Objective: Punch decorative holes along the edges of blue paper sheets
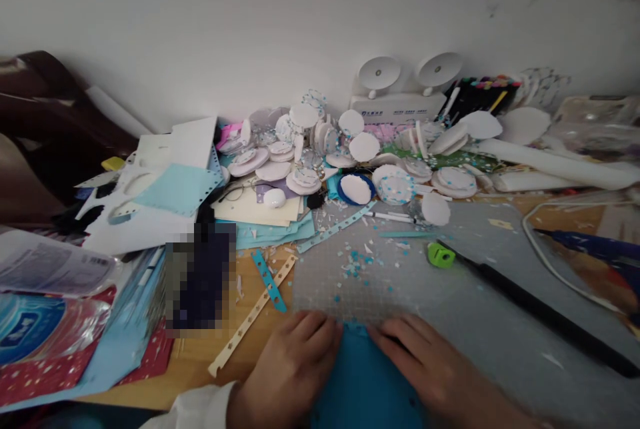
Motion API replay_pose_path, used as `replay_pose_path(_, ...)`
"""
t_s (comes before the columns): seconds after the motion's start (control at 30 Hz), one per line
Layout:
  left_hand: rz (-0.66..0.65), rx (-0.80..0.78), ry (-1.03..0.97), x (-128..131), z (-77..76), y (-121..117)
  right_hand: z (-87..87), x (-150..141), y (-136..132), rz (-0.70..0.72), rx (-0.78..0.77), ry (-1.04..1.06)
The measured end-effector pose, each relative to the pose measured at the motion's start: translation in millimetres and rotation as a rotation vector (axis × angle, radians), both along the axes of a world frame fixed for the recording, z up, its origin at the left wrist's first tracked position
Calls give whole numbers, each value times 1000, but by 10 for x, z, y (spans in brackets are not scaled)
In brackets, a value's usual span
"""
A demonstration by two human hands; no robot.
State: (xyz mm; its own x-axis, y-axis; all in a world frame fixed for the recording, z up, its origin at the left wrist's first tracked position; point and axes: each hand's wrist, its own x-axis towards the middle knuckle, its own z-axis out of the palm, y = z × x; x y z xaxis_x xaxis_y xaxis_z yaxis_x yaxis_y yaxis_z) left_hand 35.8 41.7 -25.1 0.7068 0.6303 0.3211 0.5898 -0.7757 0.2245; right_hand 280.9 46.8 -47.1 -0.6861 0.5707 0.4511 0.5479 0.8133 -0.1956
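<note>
Both my hands rest on a blue paper sheet [365, 382] at the near edge of a grey cutting mat [400, 282]. My left hand [290, 369] lies with fingers curled down on the sheet's left upper edge. My right hand [430, 369] presses its bent fingers on the sheet's right upper edge. The fingertips of the two hands nearly meet at the sheet's top. Small blue and white paper scraps [357, 262] are scattered on the mat beyond them.
A black cutter with a green tip [443, 256] lies on the mat at right. Perforated paper strips [260, 296] lie left of the mat. Several white foam discs [365, 147] pile along the wall. Stacked papers [165, 196] and packets [45, 322] crowd the left.
</note>
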Motion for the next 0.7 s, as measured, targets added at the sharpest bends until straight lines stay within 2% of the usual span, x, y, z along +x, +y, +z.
replay_pose_path(0.17, 43, 12, 36, 43, -30, -37, -46, 12, -94, -23, -3, -16)
replay_pose_path(0.33, 248, -18, 118, 240, -76, -193, 2, -137, -214, -190, 79, -29)
replay_pose_path(0.47, 348, 72, 75, 329, -161, -310, -14, -168, -248, -195, 143, -19)
replay_pose_path(0.7, 323, 103, -9, 300, -183, -319, -23, -71, -182, -152, 53, 61)
